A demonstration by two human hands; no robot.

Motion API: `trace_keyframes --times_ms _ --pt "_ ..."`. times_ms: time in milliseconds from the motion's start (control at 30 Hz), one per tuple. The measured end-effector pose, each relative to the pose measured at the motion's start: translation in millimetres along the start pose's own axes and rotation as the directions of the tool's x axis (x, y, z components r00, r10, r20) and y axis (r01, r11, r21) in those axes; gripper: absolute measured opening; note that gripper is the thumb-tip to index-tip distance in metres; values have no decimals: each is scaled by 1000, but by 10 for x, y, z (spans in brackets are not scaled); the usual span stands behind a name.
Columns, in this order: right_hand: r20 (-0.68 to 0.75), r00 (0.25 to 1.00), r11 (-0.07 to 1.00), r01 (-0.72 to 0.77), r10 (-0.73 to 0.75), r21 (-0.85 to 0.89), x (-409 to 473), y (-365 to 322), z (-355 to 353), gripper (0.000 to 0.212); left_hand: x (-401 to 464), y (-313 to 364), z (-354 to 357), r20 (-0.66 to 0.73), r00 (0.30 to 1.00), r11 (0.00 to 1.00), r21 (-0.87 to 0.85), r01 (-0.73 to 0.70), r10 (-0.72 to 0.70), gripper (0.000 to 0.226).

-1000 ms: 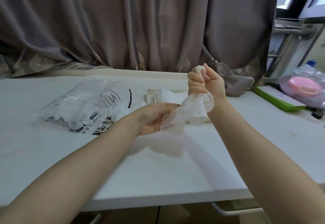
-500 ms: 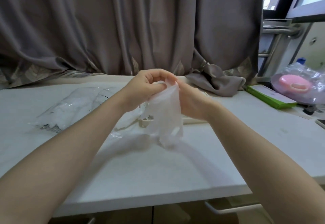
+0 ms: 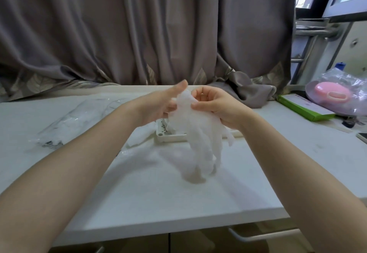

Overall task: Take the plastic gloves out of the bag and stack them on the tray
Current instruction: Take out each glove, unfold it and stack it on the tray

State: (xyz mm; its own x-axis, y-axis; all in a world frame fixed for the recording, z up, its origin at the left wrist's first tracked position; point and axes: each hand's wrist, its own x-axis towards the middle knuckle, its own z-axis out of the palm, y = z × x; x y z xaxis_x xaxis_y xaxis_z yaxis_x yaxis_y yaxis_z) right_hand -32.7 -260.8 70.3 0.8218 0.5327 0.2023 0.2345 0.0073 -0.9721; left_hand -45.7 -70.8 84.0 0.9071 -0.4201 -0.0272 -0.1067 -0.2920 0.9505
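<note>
A thin translucent plastic glove (image 3: 200, 137) hangs cuff-up above the white table, its fingers dangling to the tabletop. My right hand (image 3: 216, 106) pinches the cuff between thumb and fingers. My left hand (image 3: 164, 104) touches the cuff's other side with its fingers stretched out. Behind the glove lies the white tray (image 3: 164, 136), mostly hidden by my hands and the glove. The clear plastic bag (image 3: 77, 121) holding more gloves lies flat at the left. A loose glove (image 3: 139, 137) lies left of the tray.
A grey curtain (image 3: 139, 34) hangs behind the table, its end bunched on the back right. A green box (image 3: 303, 108) and a bagged pink object (image 3: 335, 94) stand at the right. The table's front edge (image 3: 158, 231) is near me.
The glove was bunched between my hands; it now hangs unfolded with its fingers down. My left hand's fingers have straightened, and both hands have risen to the cuff.
</note>
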Motion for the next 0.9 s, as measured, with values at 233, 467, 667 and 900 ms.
trace_keyframes --times_ms 233,467,667,900 --pt "-126 991 956 -1 -38 -293 -21 -64 -147 30 201 -3 152 -30 999 999 -30 25 -26 24" --pt "24 952 936 -294 304 -192 -152 34 -669 19 472 -66 98 -333 942 950 -275 -145 48 13" --pt "-32 960 944 -265 277 196 24 235 -974 18 702 -218 57 -344 938 943 -300 -144 34 24" --pt "-235 890 909 -413 390 -56 245 304 -1271 23 1013 -426 -63 -385 922 991 -91 -94 52 29"
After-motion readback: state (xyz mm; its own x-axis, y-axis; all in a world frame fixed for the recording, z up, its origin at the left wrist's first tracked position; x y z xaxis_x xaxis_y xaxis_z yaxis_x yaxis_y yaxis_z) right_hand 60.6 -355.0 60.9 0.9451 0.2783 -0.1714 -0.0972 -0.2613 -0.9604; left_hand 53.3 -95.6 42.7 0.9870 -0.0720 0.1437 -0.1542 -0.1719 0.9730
